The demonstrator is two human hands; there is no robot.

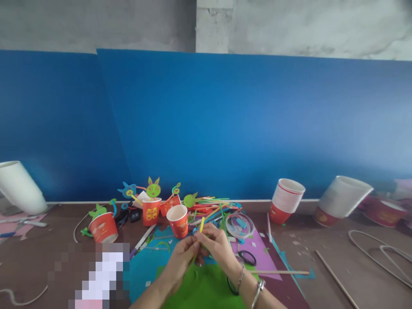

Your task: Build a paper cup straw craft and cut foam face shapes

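Close together at the centre, my left hand (180, 262) and my right hand (219, 246) are both closed on a thin yellow straw (202, 224). Its upper end sticks up above the fingers; much of the rest is hidden by them. Under my hands lies a green sheet (199, 285) over a blue sheet (141, 268). Just beyond them stands an open red paper cup (178, 221). Black-handled scissors (247, 258) lie partly beneath my right wrist. Behind my hands is a pile of coloured straws (212, 208).
Red cups with paper animal figures (153, 188) stand at the back left. A stack of paper cups (287, 199) leans at the right, near a larger white stack (346, 195). A wooden stick (334, 277) and a cable (383, 246) lie on the table. A blue panel (225, 124) rises behind.
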